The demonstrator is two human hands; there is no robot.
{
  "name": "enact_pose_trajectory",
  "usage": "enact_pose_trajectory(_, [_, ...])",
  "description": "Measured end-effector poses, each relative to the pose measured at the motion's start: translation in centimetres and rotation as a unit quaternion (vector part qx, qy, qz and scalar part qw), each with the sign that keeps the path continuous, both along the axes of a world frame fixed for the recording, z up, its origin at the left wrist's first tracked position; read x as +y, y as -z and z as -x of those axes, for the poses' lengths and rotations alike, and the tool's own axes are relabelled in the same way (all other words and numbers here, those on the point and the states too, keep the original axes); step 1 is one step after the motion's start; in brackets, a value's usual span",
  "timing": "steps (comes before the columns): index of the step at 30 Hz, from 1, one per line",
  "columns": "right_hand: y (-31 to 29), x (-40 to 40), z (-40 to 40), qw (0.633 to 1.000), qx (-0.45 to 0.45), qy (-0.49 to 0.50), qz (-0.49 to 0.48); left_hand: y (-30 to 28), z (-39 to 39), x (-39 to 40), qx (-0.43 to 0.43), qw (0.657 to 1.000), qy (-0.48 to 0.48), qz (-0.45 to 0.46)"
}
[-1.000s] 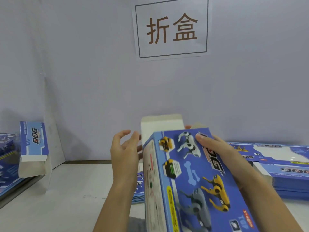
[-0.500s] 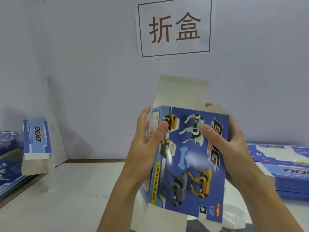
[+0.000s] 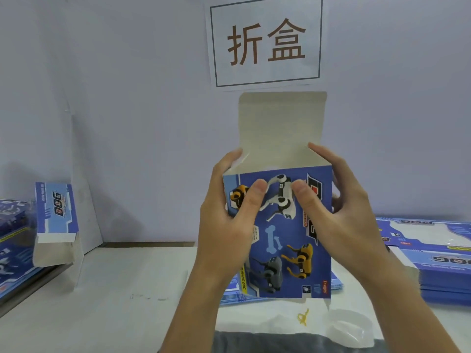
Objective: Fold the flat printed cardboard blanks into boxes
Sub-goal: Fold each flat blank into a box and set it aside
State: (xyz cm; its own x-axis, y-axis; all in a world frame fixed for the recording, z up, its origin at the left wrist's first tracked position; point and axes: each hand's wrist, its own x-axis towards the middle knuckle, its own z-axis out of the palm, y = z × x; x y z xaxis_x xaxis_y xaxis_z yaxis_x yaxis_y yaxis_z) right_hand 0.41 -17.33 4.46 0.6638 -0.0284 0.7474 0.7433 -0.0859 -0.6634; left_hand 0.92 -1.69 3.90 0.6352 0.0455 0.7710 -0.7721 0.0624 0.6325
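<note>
I hold a blue printed box [image 3: 288,240] with robot-dog pictures upright in front of me, above the table. Its grey top flap [image 3: 281,123] stands straight up and the top is open. My left hand [image 3: 229,212] grips the box's left edge, thumb on the printed front and fingers curled over the left side. My right hand [image 3: 341,212] grips the right edge the same way, its thumb on the front near the white dog. A stack of flat blue blanks [image 3: 438,266] lies on the table at the right.
A folded box [image 3: 56,220] with its bottom flap open sits on more printed boxes at the far left. More flat blanks [image 3: 234,291] lie under the held box. A clear tape roll [image 3: 349,327] and a small yellow piece [image 3: 303,317] lie near the front edge. A paper sign [image 3: 265,42] hangs on the wall.
The box was tipped from lying slanted to standing upright and raised. My left hand came onto its left edge, and the top flap swung up to vertical.
</note>
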Motion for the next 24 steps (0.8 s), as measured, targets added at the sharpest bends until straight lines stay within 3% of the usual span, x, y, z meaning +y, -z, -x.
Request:
enact_pose_trajectory(4, [0.4,0.0,-0.4,1.000,0.016,0.000,-0.004,0.9,-0.5,-0.6,0.023,0.999,-0.027,-0.003])
enact_pose_trajectory(8, [0.5,0.9,-0.1,0.998,0.048,-0.024,-0.025,1.1,-0.8,-0.8,0.075,0.996,-0.009,0.048])
enact_pose_trajectory(13, [0.8,1.7,-0.5,0.998,0.059,0.028,-0.002,1.2,-1.5,-0.4,0.087,0.984,-0.111,0.105])
enact_pose_trajectory(18, [1.3,2.3,-1.0,0.995,0.074,0.062,-0.016,1.1,-1.4,-0.1,0.111,0.983,-0.097,0.111])
enact_pose_trajectory(24, [1.5,2.1,-1.1,0.987,0.154,0.012,-0.038,1.5,-1.7,0.3,0.148,0.983,-0.057,0.097])
